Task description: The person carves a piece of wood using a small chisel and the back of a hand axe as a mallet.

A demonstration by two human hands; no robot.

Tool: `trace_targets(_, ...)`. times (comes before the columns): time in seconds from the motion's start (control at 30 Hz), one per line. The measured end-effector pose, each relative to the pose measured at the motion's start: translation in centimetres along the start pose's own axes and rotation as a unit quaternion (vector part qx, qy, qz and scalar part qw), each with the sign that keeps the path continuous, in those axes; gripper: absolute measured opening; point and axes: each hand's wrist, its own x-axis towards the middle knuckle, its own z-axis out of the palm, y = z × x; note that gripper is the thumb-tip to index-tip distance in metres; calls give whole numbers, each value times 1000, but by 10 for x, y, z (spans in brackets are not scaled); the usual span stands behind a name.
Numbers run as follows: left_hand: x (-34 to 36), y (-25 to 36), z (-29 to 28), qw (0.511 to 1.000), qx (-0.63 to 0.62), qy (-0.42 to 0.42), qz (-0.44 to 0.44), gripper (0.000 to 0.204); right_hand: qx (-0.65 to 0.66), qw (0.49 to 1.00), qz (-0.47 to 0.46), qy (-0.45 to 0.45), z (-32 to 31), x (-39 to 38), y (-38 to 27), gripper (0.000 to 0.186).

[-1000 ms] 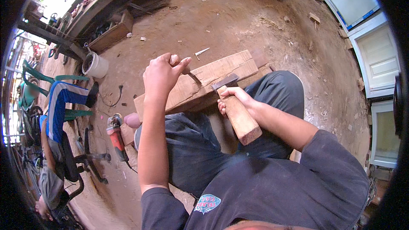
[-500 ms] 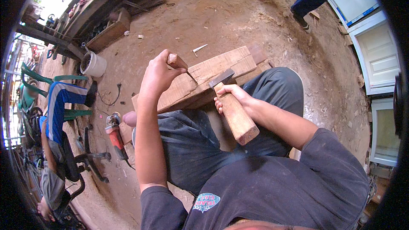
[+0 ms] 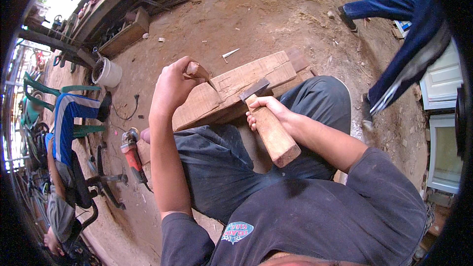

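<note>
My left hand (image 3: 171,84) is closed round the wooden handle of a chisel (image 3: 198,72). The chisel leans, and its dark blade points down at the top of a thick wooden block (image 3: 261,71). Whether the tip touches the wood I cannot tell. A crack and rough, chipped marks run along the block's upper face. My right hand (image 3: 276,112) grips a hammer (image 3: 272,135) high on its thick wooden handle, close under the dark metal head. That head hangs over the near edge of the block, apart from the chisel. The block lies across in front of my knees.
An angle grinder (image 3: 132,155) lies on the dirt floor at left. Beyond it a person (image 3: 64,177) sits on a green chair. A white bucket (image 3: 107,73) stands by a workbench (image 3: 123,0). Another person's legs (image 3: 409,44) stride past at right, beside white panelled doors (image 3: 446,155).
My left hand has shifted a little left along the block with the chisel. My right hand and the hammer have barely moved. The walking person has come nearer along the right side.
</note>
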Motion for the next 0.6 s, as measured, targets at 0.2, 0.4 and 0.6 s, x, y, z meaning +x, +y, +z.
trace_targets(0.2,2,-1,1,1000,-17,-15,-1,32,1,1000,-4,-6,-1,2,0,25)
trace_targets(0.4,1,1,2,1000,-21,-20,-4,34,-2,1000,3,2,3,-4,0,25)
trace_targets(0.6,1,0,2,999,-16,-25,-15,35,-2,1000,1,5,5,-4,1,25)
